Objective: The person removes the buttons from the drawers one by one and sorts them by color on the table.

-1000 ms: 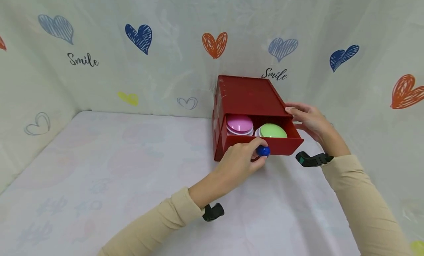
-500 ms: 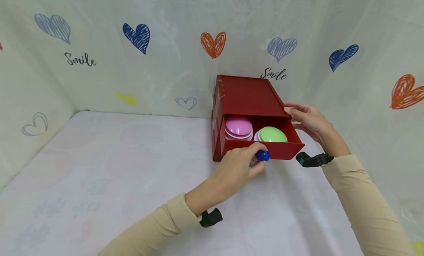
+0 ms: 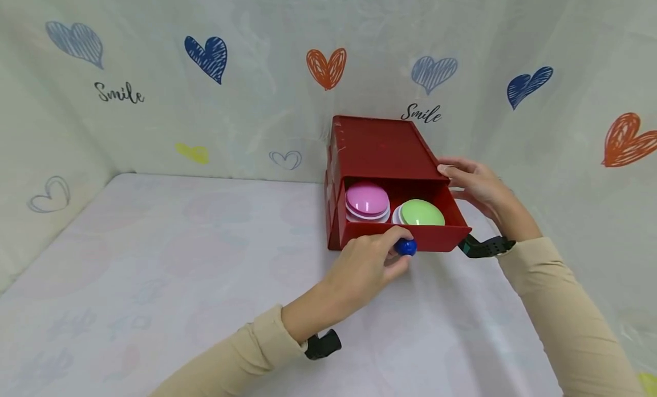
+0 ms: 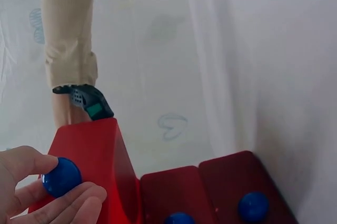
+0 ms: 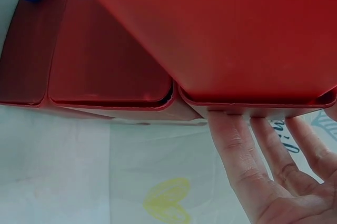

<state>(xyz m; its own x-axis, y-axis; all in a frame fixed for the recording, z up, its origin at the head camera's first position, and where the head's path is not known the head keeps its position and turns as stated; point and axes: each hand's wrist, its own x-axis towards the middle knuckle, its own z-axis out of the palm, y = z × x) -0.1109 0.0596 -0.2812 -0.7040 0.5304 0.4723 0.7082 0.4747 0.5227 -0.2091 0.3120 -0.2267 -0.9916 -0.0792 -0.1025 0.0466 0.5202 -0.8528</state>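
A small dark red drawer cabinet (image 3: 382, 149) stands against the back curtain, its top drawer (image 3: 436, 239) pulled partway out. My left hand (image 3: 356, 271) pinches that drawer's round blue knob (image 4: 61, 177) between thumb and fingers. Inside the drawer, a pink-topped round object (image 3: 367, 198) with a white base sits at the left. Beside it is a similar green-topped one (image 3: 422, 213). My right hand (image 3: 482, 191) rests against the cabinet's right side near its upper front edge. In the right wrist view its fingers (image 5: 237, 150) press straight on the side wall.
Two lower drawers (image 4: 171, 195) are closed, each with a blue knob (image 4: 253, 206). A white patterned cloth (image 3: 205, 260) covers the table. Behind it hangs a pale curtain (image 3: 267, 55) printed with hearts. Black straps (image 3: 485, 247) circle both wrists.
My left hand has drawn the top drawer further out toward me, so more of the pink and green objects shows. The right hand has stayed at the cabinet's side.
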